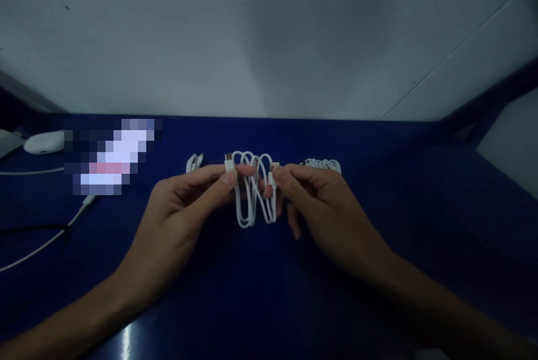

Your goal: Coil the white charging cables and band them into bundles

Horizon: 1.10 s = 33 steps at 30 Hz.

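Observation:
Between my two hands hangs a white USB cable (251, 197), folded into several loose loops. My left hand (180, 208) pinches one end between thumb and index finger, just below a plug with a metal tip that points up. At the other end, my right hand (323, 208) grips a second plug, with an orange patch showing near its top. The loops hang down between the fingers, above the blue table surface. Part of the right-hand plug is hidden behind the thumb.
Behind my left hand lies a small white cable bundle (194, 162); another coiled white cable (323, 165) lies behind my right. At the left, a blurred-out bright device (117, 152) has a white cord (78, 214) attached. Beside it is a white rounded object (44, 142). A pale wall (189, 40) rises behind the blue table (252, 292).

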Available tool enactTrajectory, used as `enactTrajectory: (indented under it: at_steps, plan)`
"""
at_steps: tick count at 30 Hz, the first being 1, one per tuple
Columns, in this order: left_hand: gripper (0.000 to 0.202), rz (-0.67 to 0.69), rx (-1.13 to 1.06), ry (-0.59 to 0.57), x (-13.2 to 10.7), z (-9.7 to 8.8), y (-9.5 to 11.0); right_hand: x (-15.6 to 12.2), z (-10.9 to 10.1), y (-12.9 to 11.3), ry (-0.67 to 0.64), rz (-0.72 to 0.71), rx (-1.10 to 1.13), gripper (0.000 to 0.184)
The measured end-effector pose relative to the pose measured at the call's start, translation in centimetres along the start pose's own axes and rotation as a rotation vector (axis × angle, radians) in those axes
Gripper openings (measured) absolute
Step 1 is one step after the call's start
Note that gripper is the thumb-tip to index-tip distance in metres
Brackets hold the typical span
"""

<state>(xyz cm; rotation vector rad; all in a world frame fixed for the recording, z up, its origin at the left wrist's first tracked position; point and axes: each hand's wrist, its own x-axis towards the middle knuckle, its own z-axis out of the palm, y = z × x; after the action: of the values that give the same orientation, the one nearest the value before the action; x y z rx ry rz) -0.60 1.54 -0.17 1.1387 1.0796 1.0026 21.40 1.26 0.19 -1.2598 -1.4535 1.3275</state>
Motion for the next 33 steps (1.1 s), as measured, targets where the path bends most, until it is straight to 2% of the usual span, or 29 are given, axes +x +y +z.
enactTrajectory:
  at_steps: [9, 16, 23, 29, 33]
  plan:
    - [0.023, -0.011, 0.04, -0.002, -0.1, 0.0, 0.0, -0.1, 0.4, -0.2, -0.038, 0.024, 0.022, 0.031]
    - [0.026, -0.071, -0.052, -0.063, 0.2, -0.5, -0.8, -0.1, 0.2, -0.4, -0.092, 0.039, 0.026, 0.028]
    - [0.024, -0.083, -0.104, -0.147, 0.4, -0.5, -0.7, -0.2, 0.4, -0.3, -0.073, 0.102, 0.041, 0.032]
    - [0.024, -0.109, -0.154, -0.167, 0.8, -0.4, -0.8, -0.3, 0.6, -0.4, -0.056, 0.024, 0.046, 0.035]
    - [0.022, -0.127, -0.203, -0.167, 0.8, -0.3, -0.6, -0.4, 0.7, -0.3, -0.044, -0.035, 0.059, 0.03]
